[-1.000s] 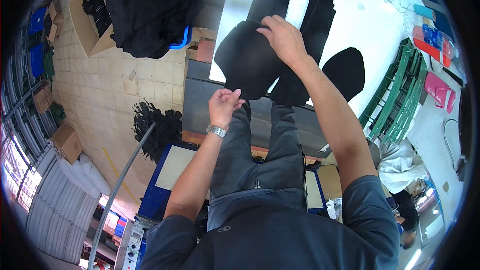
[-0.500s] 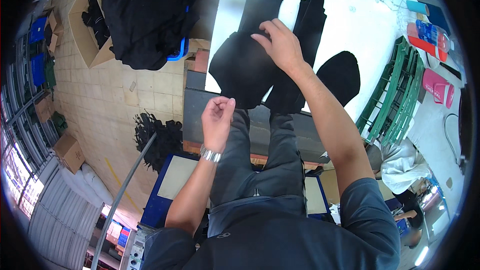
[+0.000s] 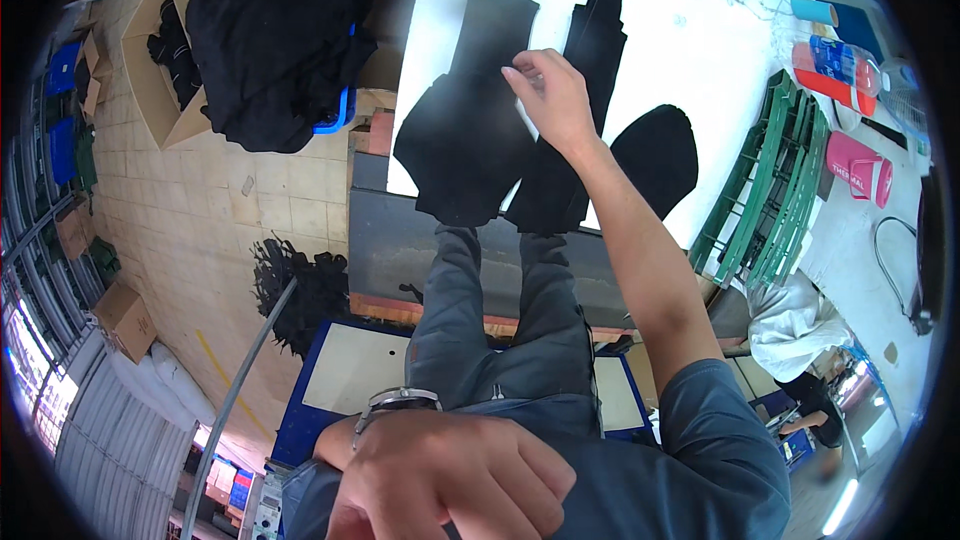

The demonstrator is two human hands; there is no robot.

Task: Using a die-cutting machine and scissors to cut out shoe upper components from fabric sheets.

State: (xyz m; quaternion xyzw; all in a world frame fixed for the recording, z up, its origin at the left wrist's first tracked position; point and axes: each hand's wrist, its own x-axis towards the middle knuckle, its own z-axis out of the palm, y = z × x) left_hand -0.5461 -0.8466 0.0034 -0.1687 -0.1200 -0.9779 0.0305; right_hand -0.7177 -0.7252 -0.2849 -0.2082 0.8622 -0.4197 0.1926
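Left grip point(image 3: 450, 470) is close to the camera, in front of the dark shirt point(image 3: 660, 470), back of the hand up and fingers bent down; whether it is closed on anything cannot be told. A metal watch point(image 3: 402, 398) circles its wrist. Right grip point(image 3: 558, 105) is over the bench point(image 3: 720, 60), loosely curled, thumb slightly apart from the fingertips, at the right side of a wide black fabric piece point(image 3: 460, 145); whether it touches the cloth is unclear.

Farther left, an open cardboard box point(image 3: 143, 70) with black cloth point(image 3: 178, 60) inside stands on the tiled floor point(image 3: 300, 185). Next comes a big heap of black fabric point(image 3: 280, 40) over a blue bin point(image 3: 345, 112). Lower down lies a pile of black scraps point(image 3: 300, 295). On the white bench, the wide piece lies flat near the front edge, a slim black piece point(image 3: 595, 55) lies beside it, and a rounded black piece point(image 3: 660, 155) follows. Then come a green slatted rack point(image 3: 765, 195), a white bag point(image 3: 795, 330), a bottle point(image 3: 840, 62) and a pink container point(image 3: 858, 168)
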